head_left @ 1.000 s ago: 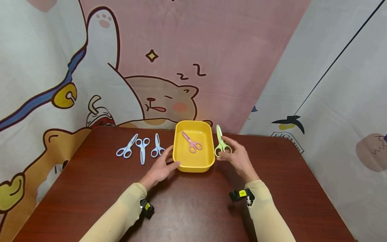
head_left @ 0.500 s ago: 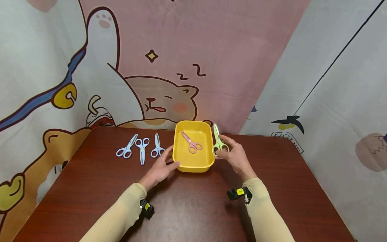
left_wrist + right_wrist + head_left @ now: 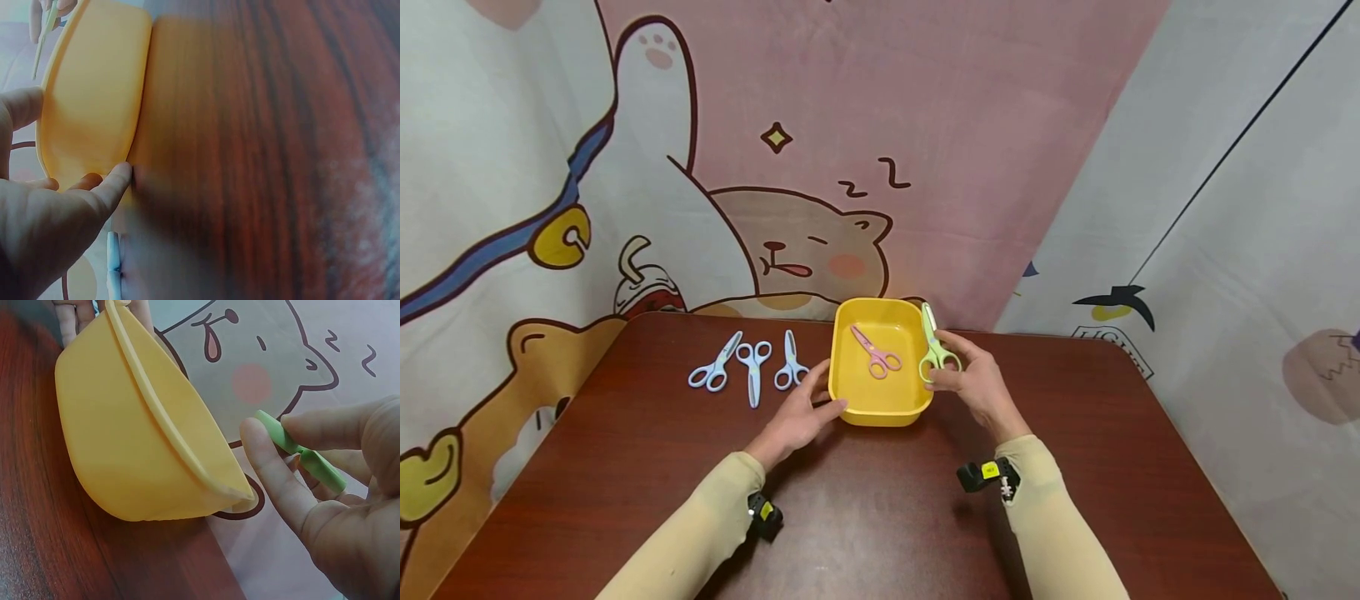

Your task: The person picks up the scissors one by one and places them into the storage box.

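Note:
In the head view, a yellow box (image 3: 882, 400) stands on the table with pink scissors (image 3: 878, 358) inside. My left hand (image 3: 796, 423) holds its near left corner; the left wrist view shows those fingers (image 3: 117, 181) against the box wall (image 3: 94, 81). My right hand (image 3: 981, 387) pinches green scissors (image 3: 936, 353) by the handles, blades pointing away, at the right rim. In the right wrist view, the green scissors (image 3: 322, 470) are raised beside the box (image 3: 112, 425), between the thumb and fingers of my right hand (image 3: 350, 515).
Three pairs of blue scissors lie left of the box: one at the far left (image 3: 716, 364), one with handles pointing away (image 3: 754, 375), and one beside my left hand (image 3: 790, 358). A cartoon-printed cloth (image 3: 970, 167) hangs behind the brown table (image 3: 880, 508).
My right hand has moved left with the green scissors, from beside the box to its right rim. The left hand stays at the corner, and the other scissors have not moved.

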`<move>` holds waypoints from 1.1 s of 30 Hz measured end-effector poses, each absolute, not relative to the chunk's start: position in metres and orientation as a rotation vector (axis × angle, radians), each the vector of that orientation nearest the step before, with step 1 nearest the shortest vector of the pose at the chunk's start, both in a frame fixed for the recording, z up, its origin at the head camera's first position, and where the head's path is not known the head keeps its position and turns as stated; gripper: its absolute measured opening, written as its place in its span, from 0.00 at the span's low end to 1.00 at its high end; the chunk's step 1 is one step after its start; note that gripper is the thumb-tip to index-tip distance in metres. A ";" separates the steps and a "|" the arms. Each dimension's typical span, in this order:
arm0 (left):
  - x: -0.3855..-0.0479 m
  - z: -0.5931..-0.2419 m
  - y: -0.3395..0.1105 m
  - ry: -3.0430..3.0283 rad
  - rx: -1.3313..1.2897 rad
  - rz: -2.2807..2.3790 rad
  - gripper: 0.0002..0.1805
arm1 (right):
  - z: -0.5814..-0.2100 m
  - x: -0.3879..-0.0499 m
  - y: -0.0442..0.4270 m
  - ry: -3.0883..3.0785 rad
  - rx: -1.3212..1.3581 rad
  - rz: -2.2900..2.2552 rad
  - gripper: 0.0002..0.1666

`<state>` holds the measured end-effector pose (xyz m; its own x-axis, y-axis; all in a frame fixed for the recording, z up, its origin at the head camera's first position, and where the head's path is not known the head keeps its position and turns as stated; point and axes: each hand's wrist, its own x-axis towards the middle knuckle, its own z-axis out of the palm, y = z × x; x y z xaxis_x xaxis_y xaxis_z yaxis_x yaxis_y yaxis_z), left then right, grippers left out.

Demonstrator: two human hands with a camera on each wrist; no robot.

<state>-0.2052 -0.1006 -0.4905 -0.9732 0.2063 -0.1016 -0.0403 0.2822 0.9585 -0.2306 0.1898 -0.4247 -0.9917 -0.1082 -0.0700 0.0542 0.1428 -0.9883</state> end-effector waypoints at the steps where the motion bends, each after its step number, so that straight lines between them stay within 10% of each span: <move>1: -0.205 -0.490 -0.101 2.344 0.159 1.761 0.43 | -0.424 -0.231 0.189 2.282 -0.059 -1.973 0.43; 33: -0.206 -0.490 -0.100 2.350 0.174 1.774 0.43 | -0.418 -0.239 0.168 2.221 -0.073 -1.953 0.43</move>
<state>-0.2057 -0.0998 -0.4895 -0.9747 0.2078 -0.0820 -0.0219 0.2765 0.9608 -0.2392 0.1682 -0.4184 -0.9820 -0.1573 -0.1050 0.0840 0.1346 -0.9873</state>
